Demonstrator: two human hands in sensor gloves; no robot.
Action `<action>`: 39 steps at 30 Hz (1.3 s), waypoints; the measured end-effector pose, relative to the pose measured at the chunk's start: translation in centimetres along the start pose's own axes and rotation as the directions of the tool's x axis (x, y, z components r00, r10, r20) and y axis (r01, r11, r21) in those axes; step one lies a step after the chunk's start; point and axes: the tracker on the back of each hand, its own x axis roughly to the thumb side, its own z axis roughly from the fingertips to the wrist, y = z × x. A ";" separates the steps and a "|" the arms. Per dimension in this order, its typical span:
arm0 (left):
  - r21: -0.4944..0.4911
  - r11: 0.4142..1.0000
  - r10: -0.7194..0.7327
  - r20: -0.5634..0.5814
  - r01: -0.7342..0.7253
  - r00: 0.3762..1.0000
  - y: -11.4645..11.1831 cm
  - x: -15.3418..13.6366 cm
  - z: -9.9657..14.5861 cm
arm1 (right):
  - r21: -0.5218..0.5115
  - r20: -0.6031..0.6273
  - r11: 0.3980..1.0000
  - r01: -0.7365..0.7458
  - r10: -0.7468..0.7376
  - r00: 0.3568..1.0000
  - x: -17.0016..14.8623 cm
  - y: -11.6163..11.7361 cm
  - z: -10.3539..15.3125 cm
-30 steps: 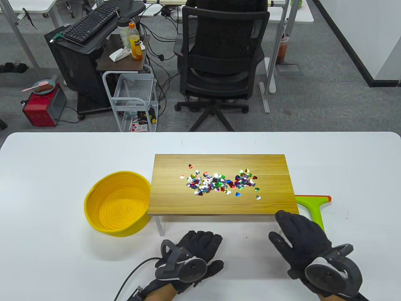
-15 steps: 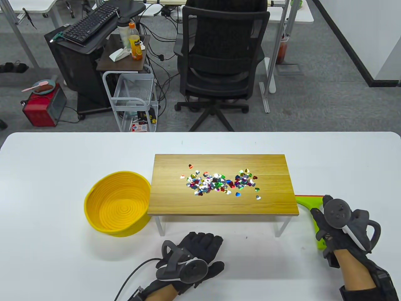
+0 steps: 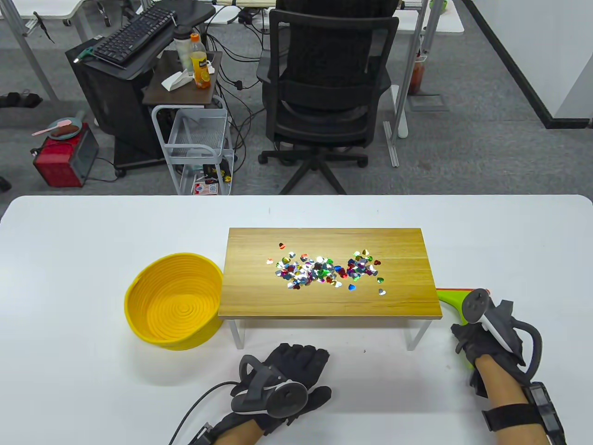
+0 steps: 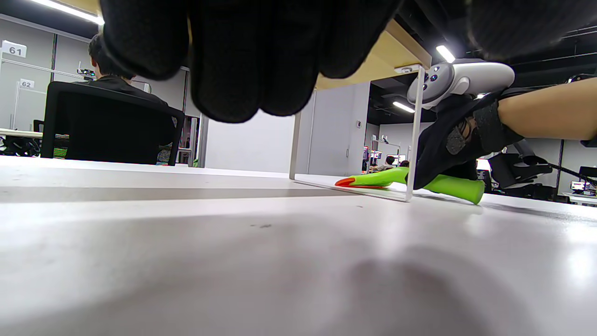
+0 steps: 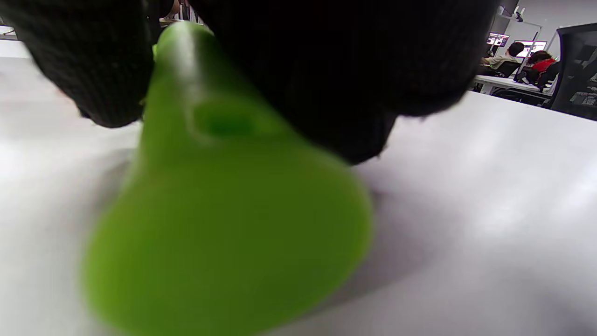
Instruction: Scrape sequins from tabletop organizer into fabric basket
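Note:
Several coloured heart sequins (image 3: 324, 271) lie in a loose pile on the wooden tabletop organizer (image 3: 259, 301), a low riser on white legs. The empty yellow fabric basket (image 3: 173, 301) stands against its left end. A green scraper with an orange blade edge (image 3: 451, 299) lies on the table right of the organizer. My right hand (image 3: 482, 340) wraps around its handle (image 5: 224, 200), seen close in the right wrist view and from the side in the left wrist view (image 4: 447, 184). My left hand (image 3: 287, 371) rests flat on the table in front of the organizer, holding nothing.
The white table (image 3: 69, 371) runs wide on all sides. Beyond its far edge stand a black office chair (image 3: 324, 88), a wire cart (image 3: 199, 148) and a keyboard stand (image 3: 129, 41). The organizer's white leg (image 4: 413, 135) shows in the left wrist view.
My right hand moved from the organizer's front right corner to the scraper, turned over and closed around its handle. My left hand has not moved.

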 end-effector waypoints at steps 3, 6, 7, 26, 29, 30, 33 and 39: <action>0.000 1.000 -0.001 -0.001 0.001 1.000 0.0 0.0 0.0 | -0.010 -0.004 1.000 0.004 -0.004 1.000 0.1 0.2 -0.2; 0.001 1.000 -0.003 -0.002 0.003 1.000 0.0 -0.1 0.0 | -0.046 0.001 0.999 0.003 -0.003 1.000 0.1 0.0 -0.3; 0.001 1.000 -0.003 -0.002 0.003 1.000 0.0 -0.1 0.0 | -0.062 0.002 0.998 0.010 -0.010 1.000 0.1 -0.4 -0.2; -0.001 1.000 -0.020 0.007 0.020 1.000 0.1 0.0 0.0 | -0.389 0.398 0.888 0.245 -0.078 0.914 4.0 -16.0 8.9; -0.001 1.000 -0.026 0.009 0.026 1.000 0.1 0.0 0.0 | -0.390 0.482 0.895 0.217 -0.002 0.876 7.0 -16.8 10.7; 0.001 1.000 -0.024 0.007 0.024 1.000 0.1 0.0 0.0 | -0.384 0.517 0.900 0.203 0.027 0.856 8.4 -17.0 11.3; -0.001 1.000 -0.024 0.008 0.024 1.000 0.0 0.1 0.0 | -0.376 0.565 0.910 0.174 0.077 0.822 11.0 -17.2 12.0; -0.009 1.000 -0.024 0.014 0.024 1.000 -0.2 0.3 0.0 | -0.374 0.612 0.923 0.094 0.169 0.773 16.1 -16.9 12.7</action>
